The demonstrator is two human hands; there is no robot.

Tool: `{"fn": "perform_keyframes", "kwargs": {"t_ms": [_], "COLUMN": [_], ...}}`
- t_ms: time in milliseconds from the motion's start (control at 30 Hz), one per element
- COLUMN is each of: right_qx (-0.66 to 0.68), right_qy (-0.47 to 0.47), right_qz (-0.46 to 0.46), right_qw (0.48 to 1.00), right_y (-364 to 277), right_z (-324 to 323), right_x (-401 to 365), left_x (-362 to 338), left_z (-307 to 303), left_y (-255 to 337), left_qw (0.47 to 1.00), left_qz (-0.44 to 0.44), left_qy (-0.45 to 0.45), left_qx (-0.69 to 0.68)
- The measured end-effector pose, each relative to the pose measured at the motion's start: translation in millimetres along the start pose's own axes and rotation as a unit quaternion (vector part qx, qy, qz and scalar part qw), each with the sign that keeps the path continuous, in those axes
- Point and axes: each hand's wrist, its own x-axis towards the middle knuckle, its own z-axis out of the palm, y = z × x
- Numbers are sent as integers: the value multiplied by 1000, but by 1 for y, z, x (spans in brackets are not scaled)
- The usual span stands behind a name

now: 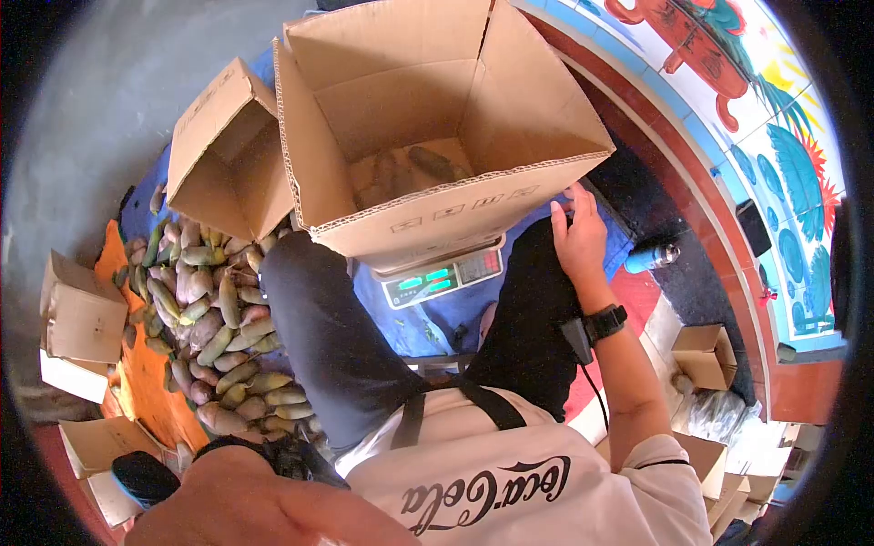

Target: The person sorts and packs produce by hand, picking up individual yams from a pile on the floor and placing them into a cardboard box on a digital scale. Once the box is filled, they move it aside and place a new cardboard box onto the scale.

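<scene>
Cardboard box [437, 136] stands just beside the right hand [575, 238].

- The grey concrete floor [109, 109] carried everything.
- An orange sheet [150, 382] lay spread on it at the left, with a heap of green and yellowish fruit [218, 337] on top.
- A blue sheet [437, 318] lay beside the orange one; a scale [443, 276] sat on it, bearing a large cardboard box [437, 218].
- A second open box [205, 136] stood tilted at the far edge of the heap.
- Small boxes [82, 314] lay at the orange sheet's left edge.
- A blue bottle [651, 257] lay on its side by a black mat [646, 196] at the right.
</scene>
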Motion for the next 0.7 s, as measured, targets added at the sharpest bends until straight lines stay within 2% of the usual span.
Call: {"fn": "perform_keyframes", "kwargs": {"t_ms": [33, 100, 133, 200, 333, 400, 433, 500, 533, 600, 633, 700], "right_qx": [0, -5, -5, -13, -13, -20, -21, -16, -15, -8, -7, -8], "right_qy": [0, -2, -5, -13, -20, -14, -17, -12, -12, -7, -9, -11], "right_qz": [-1, -3, -6, 6, 5, -3, -3, 4, 3, 6, 3, 5], "right_qw": [1000, 1000, 1000, 1000, 1000, 1000, 1000, 1000, 1000, 1000, 1000, 1000], "right_y": [0, 2, 2, 2, 2, 3, 4, 6, 5, 3, 4, 5], "right_z": [1, 1, 1, 1, 0, 1, 2, 4, 5, 4, 4, 4], "right_x": [1, 0, 0, 1, 0, 0, -1, -1, -1, 0, 0, 0], "left_x": [3, 11, 11, 12, 12, 11, 8, 1, 2, 6, 1, -9], "left_z": [-4, -14, -15, -18, -25, -29, -26, -19, -21, -26, -21, -10], "left_y": [-3, -11, -8, 1, 1, 7, 7, 7, 6, 2, 0, -1], "left_qw": [1000, 991, 992, 993, 990, 989, 990, 998, 998, 992, 992, 999], "left_qz": [1, 59, 61, -21, 9, -38, -38, -6, -6, 3, 4, -7], "left_qy": [1, -116, -112, -116, -135, -137, -135, -57, -56, -125, -121, 16], "left_qx": [0, -9, -10, -23, -28, -29, -30, 25, 26, 35, 35, -27]}}
